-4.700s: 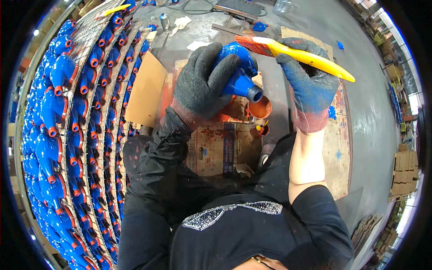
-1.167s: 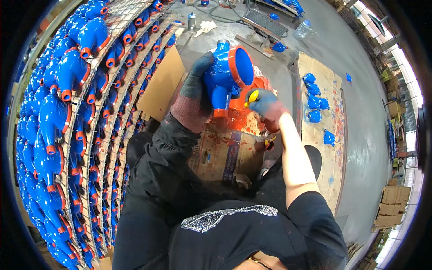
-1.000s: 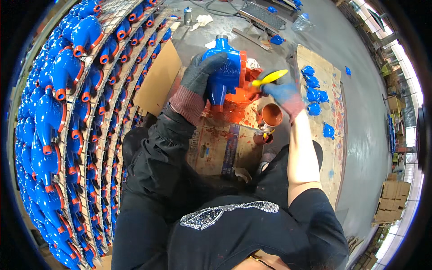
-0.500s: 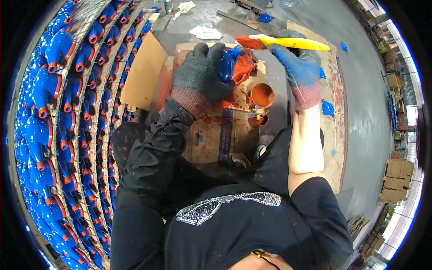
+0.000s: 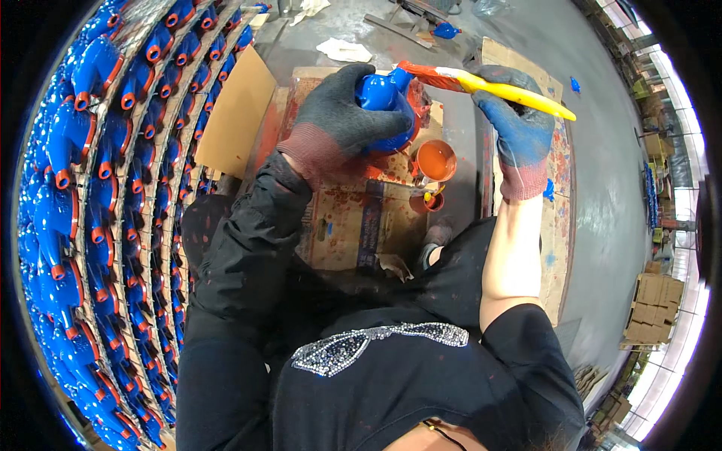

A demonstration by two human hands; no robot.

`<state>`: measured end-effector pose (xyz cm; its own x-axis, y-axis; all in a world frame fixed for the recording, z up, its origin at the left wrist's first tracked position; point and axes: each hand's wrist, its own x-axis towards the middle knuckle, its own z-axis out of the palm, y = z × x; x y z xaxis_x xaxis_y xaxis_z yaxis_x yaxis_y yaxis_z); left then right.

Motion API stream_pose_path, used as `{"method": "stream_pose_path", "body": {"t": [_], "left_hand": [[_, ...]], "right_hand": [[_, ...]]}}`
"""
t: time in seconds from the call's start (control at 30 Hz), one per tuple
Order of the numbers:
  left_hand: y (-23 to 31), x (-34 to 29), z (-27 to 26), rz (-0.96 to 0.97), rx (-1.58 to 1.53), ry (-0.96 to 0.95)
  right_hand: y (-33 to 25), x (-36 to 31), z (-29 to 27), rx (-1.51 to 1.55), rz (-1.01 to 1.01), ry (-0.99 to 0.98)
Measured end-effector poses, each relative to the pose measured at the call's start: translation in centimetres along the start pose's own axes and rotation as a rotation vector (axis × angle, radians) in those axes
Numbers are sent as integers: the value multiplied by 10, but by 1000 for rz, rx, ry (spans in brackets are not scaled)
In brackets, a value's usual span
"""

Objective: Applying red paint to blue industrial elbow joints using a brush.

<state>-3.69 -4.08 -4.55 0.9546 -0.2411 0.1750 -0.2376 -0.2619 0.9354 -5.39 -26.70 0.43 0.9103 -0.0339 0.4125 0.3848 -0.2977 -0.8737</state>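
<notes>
My gloved left hand point(image 5: 335, 113) is wrapped round a glossy blue casting point(image 5: 378, 96) with a short spout, raised above a paint-spattered cardboard sheet. In my gloved right hand point(image 5: 519, 124) is a paintbrush point(image 5: 530, 98) with a yellow handle. Its red-coated bristles meet the end of the spout. Red paint shows along the casting's lower edge. Below it stands a cup point(image 5: 437, 142) of orange-red paint. A smaller cup point(image 5: 441, 204) beside that holds something with a yellow handle. Behind the casting sits a red-smeared lump, mostly hidden.
Tiered racks point(image 5: 113, 225) crowded with blue, red-rimmed castings rise close on my left. A bare cardboard panel point(image 5: 237, 116) stands beside them. Spattered cardboard point(image 5: 560, 248) lies along the right. White cloth point(image 5: 344, 50) and a blue piece point(image 5: 447, 31) lie on the floor ahead.
The casting has been turned in my left hand, bringing its spout up toward the right. My right hand has shifted right and slightly down; the brush tip now touches the spout.
</notes>
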Motion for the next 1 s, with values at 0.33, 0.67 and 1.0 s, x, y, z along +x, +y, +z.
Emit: {"method": "stream_pose_path", "body": {"t": [0.33,0.67,1.0], "left_hand": [[20,-17,-12,-297,-1189,-327],[-9,-16,2,-243,-1786,-573],[12,-21,-2,-372,-1543,-221]], "right_hand": [[37,-1,8,1092,141,75],[65,-2,41,1325,244,40],[46,11,19,963,208,184]]}}
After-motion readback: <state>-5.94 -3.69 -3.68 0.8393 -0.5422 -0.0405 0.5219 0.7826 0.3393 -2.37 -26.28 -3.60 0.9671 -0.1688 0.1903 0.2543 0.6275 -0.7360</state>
